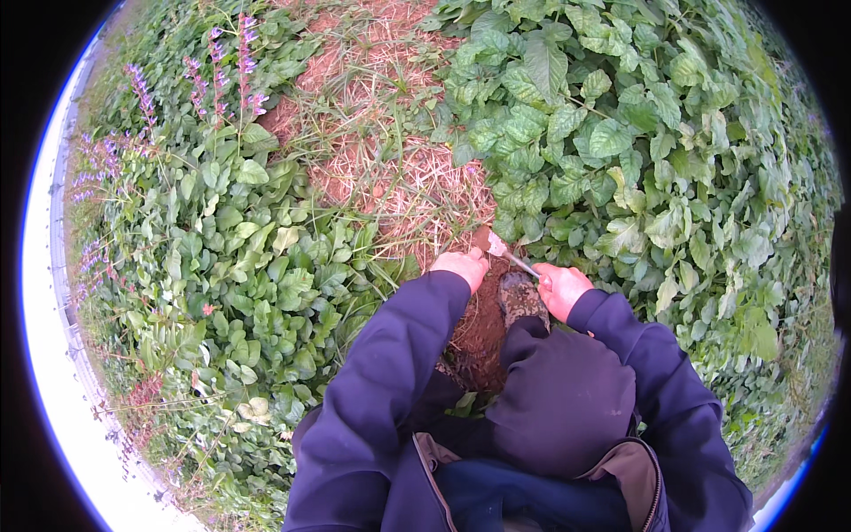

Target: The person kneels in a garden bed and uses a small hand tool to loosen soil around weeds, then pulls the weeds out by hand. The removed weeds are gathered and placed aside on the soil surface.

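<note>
My right hand [562, 290] is closed around the handle of a metal-bladed hand tool [495, 245], whose exact kind I cannot tell. The soil-smeared blade points up and left, close to the fingers of my left hand [463, 268]. That left hand is low over the straw-covered ground [432, 193]; its fingertips are partly hidden, and whether they grip anything does not show. Reddish bare soil [484, 332] lies below the blade, between my arms.
Dense green leafy plants [572, 126] border the strip of ground on the right. More leafy plants [266, 266] grow on the left, with purple flower spikes [246, 53] behind. My patterned shoe [522, 297] rests just below the tool. Long grass [392, 120] crosses the strip.
</note>
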`<act>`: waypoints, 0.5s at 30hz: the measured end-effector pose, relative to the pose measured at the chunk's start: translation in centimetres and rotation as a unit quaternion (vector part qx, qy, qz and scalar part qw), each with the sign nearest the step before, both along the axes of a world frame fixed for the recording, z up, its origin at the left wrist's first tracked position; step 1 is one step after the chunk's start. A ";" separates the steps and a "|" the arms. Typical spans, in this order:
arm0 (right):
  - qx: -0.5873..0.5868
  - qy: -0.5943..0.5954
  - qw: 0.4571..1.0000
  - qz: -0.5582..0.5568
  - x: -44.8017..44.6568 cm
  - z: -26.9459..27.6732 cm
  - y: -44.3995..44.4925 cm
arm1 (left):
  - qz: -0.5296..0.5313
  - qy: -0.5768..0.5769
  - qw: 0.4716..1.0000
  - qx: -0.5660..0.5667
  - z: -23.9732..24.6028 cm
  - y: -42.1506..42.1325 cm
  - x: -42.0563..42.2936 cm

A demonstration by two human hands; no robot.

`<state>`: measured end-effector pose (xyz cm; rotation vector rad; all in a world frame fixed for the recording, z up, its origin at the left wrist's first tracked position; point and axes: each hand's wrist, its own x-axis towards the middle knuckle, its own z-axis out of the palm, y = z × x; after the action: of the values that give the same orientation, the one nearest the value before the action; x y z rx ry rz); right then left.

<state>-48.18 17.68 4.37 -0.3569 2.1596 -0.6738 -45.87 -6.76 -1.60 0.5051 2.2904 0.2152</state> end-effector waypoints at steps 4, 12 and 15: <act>0.031 0.010 0.999 0.040 -1.5 0.5 -1.3 | 0.049 0.063 0.996 -0.038 -3.2 1.8 -1.3; 0.026 -0.029 0.999 0.029 -3.9 0.9 -5.9 | 0.082 0.106 0.986 -0.102 -5.8 0.0 -3.1; 0.035 -0.036 0.998 0.038 -3.8 1.5 -7.2 | 0.094 0.139 0.981 -0.100 -7.0 -0.3 -3.2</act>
<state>-51.99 10.43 5.86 -0.3690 2.0846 -0.5594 -49.05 -7.09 -8.56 0.2264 2.6004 0.0035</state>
